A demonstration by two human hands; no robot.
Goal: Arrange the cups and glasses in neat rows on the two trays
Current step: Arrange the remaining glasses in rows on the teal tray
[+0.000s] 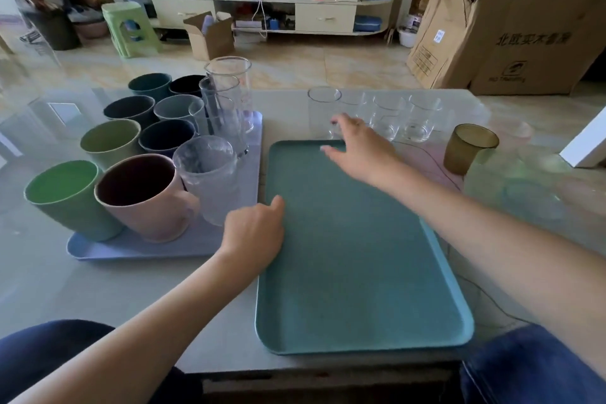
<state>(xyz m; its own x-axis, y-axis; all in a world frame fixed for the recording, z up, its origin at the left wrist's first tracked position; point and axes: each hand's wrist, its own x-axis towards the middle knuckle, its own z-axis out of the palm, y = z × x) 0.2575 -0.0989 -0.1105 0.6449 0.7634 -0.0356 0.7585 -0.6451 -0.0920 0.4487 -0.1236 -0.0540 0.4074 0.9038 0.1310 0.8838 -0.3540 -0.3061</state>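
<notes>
Looking down from the head camera, we take the teal tray [354, 256] as our landmark; it lies bare on the table [98, 289]. Our left hand [254, 234] rests curled on its left edge, holding nothing. Our right hand [359, 144] reaches over its far edge with fingers spread, beside a clear glass [323, 111] in a row beyond it. Left of it, the lilac tray [137, 248] carries cups and glasses.
</notes>
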